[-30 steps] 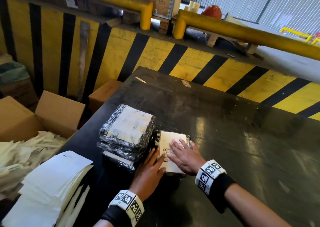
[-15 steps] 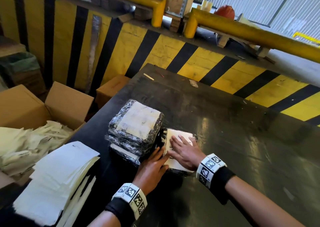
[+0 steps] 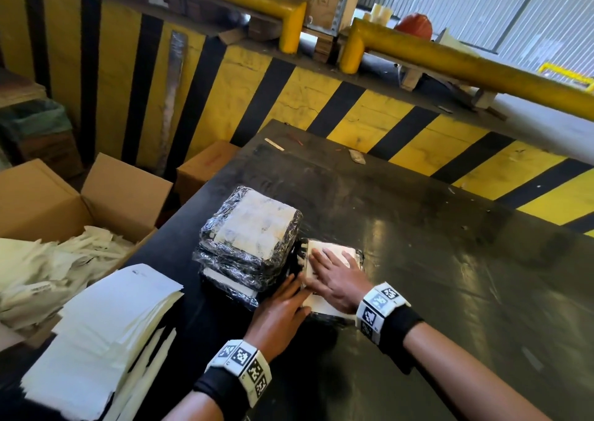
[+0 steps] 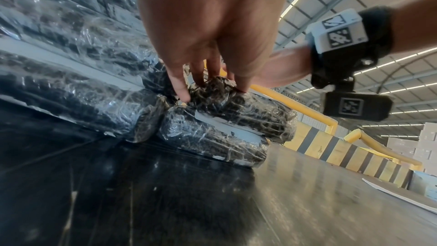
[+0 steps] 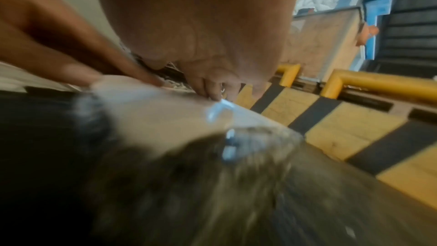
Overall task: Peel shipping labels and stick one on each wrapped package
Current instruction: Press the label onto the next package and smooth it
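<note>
A small black plastic-wrapped package (image 3: 355, 258) lies on the dark table (image 3: 418, 260), with a white shipping label (image 3: 336, 252) on its top. My right hand (image 3: 332, 277) lies flat on that label, fingers spread and pressing. My left hand (image 3: 284, 306) rests with straight fingers against the package's left edge; in the left wrist view its fingertips (image 4: 185, 98) touch the package's wrapped corner (image 4: 212, 93). Directly left stands a stack of wrapped packages (image 3: 250, 244), the top one bearing a label. The right wrist view is blurred and shows my right hand (image 5: 212, 89) on the label (image 5: 165, 111).
A pile of label sheets (image 3: 106, 330) lies at the table's near left corner. An open cardboard box (image 3: 106, 192) with peeled backing paper (image 3: 48, 269) stands left of the table. A yellow-and-black striped barrier (image 3: 321, 99) with yellow rails runs behind.
My right hand has rubbed a little further over the label while staying flat on it. The left hand stays at the package's left edge. The head view has shifted slightly.
</note>
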`<state>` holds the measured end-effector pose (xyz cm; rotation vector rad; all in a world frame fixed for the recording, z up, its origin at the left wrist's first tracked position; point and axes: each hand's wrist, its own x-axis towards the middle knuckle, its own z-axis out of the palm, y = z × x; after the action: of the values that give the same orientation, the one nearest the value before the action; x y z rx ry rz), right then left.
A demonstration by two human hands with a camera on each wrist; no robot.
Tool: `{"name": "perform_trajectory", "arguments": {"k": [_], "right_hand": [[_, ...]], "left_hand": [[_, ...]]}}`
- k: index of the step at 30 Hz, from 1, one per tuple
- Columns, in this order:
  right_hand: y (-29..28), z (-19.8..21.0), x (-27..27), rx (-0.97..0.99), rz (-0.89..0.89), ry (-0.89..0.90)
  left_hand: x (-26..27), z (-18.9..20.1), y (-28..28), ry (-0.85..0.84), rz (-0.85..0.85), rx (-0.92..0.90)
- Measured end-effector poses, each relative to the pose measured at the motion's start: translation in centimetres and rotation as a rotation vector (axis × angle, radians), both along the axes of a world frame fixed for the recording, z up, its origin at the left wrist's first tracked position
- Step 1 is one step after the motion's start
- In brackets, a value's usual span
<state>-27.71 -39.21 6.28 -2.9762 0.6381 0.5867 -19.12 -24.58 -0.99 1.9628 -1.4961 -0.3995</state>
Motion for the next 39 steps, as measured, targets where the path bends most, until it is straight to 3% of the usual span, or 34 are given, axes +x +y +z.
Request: {"name": "perform_trajectory", "arguments": {"k": [6, 10, 16, 24, 30, 39], "right_hand": [[-1.0, -1.1, -6.5, 0.012, -0.136, -0.070], [0.2, -1.5, -6.3, -0.019, -0.255, -0.132], [4.6, -2.8, -5.4, 0.014, -0.180, -0.194], [3.6, -2.8, -7.5, -0.058, -0.376, -0.262], [7.5, -4.8, -7.2, -0.038, -0.288, -0.381], [6.5, -6.2, -13.5, -0.147, -0.353, -0.294]], "left_hand": [[0.0, -0.2, -0.2, 0.051, 0.025, 0.013], [-0.1, -0.2, -0.3, 0.082, 0.024, -0.020], [0.3, -0.6, -0.5, 0.060, 0.001, -0.011], [0.4, -0.2, -0.1, 0.004, -0.020, -0.027], [1.2, -0.6, -0.3, -0.005, -0.051, -0.031], [0.6, 0.2, 0.2, -0.050, -0.028, -0.006]]}}
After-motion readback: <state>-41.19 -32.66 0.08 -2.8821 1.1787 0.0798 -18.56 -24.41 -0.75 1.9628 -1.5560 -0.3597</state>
